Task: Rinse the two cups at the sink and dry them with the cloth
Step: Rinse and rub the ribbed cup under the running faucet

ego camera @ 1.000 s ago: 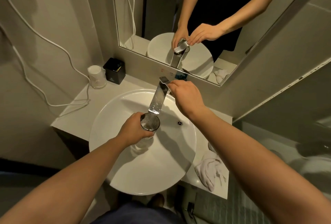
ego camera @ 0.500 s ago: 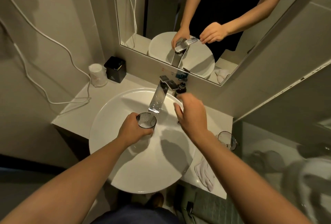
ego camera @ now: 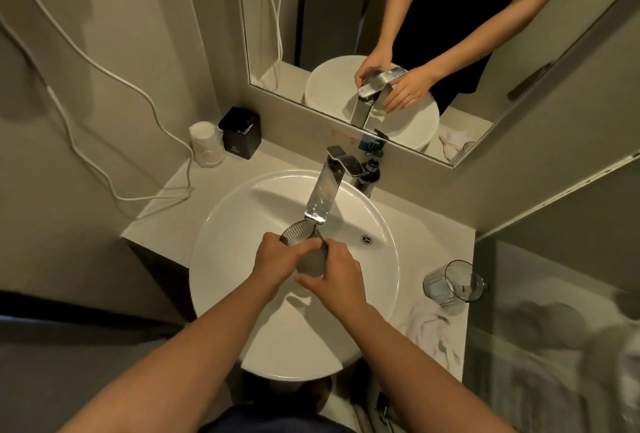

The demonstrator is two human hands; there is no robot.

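A ribbed glass cup (ego camera: pixel 306 250) is tilted under the spout of the chrome tap (ego camera: pixel 322 198), over the white round sink (ego camera: pixel 242 224). My left hand (ego camera: pixel 277 259) grips it from the left and my right hand (ego camera: pixel 337 276) holds it from the right. A second clear glass cup (ego camera: pixel 450 285) lies on its side on the counter at the right of the sink. The crumpled white cloth (ego camera: pixel 433 328) sits on the counter just in front of that cup. I cannot make out a water stream.
A mirror (ego camera: pixel 381 34) hangs behind the tap. A black box (ego camera: pixel 240 133) and a wrapped white cup (ego camera: pixel 206 145) stand at the back left of the counter, with a white cable (ego camera: pixel 104 141) running down the wall. A dark bottle (ego camera: pixel 370 174) stands behind the tap.
My right hand has left the tap lever and come down onto the cup beside my left hand. The cup has tipped from upright to tilted.
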